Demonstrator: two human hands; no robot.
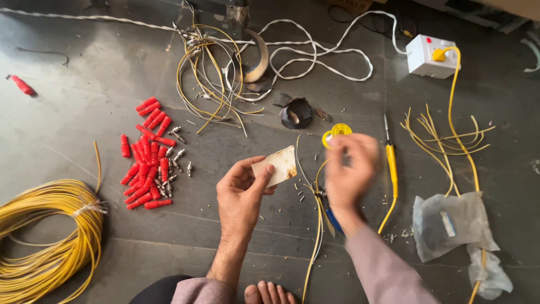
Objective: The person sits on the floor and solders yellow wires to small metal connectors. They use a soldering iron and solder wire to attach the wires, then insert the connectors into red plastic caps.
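The left hand (pixel 242 194) pinches a small pale card (pixel 277 164) between thumb and fingers, just left of the yellow reel (pixel 336 134). The right hand (pixel 349 169) is blurry beside the reel, so I cannot tell its grip. Hold the card steady. Red caps (pixel 147 155) lie far left on the floor (pixel 79 101); a yellow soldering iron (pixel 391 169) lies right.

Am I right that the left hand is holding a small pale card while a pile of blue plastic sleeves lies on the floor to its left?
Not quite: the sleeves are red, not blue, as the head view shows. The rest holds: the left hand pinches a small pale card, and the pile lies on the floor to its left.
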